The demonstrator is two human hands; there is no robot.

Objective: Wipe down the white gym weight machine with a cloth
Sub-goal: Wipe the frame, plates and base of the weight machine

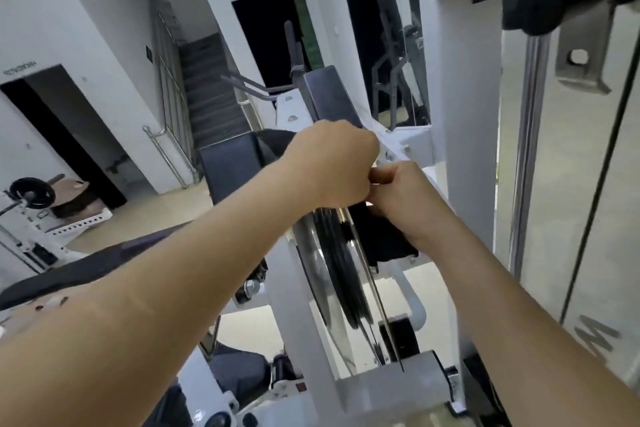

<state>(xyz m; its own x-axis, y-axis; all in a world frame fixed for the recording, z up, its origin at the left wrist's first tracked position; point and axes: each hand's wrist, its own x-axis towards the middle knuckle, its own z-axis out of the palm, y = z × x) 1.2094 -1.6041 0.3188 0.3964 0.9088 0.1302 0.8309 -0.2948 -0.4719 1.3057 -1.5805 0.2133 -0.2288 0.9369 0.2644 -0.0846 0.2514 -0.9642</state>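
Observation:
The white gym weight machine (464, 121) fills the middle and right, with a white upright post, a slanted white bar and a black pulley wheel (341, 263) behind a clear guard. My left hand (334, 163) is closed in a fist at the upper end of the slanted bar. What it grips is hidden by its fingers. Just right of it and touching it, my right hand (403, 199) presses a black cloth (384, 239) against the frame above the pulley. The cloth hangs down below my right palm.
Chrome guide rods (530, 149) and a black knob (535, 3) stand at the right. Black pads (232, 166) sit behind my left arm. A staircase (204, 90), dark doorways and a plate-loaded rack (31, 194) lie to the left on a tiled floor.

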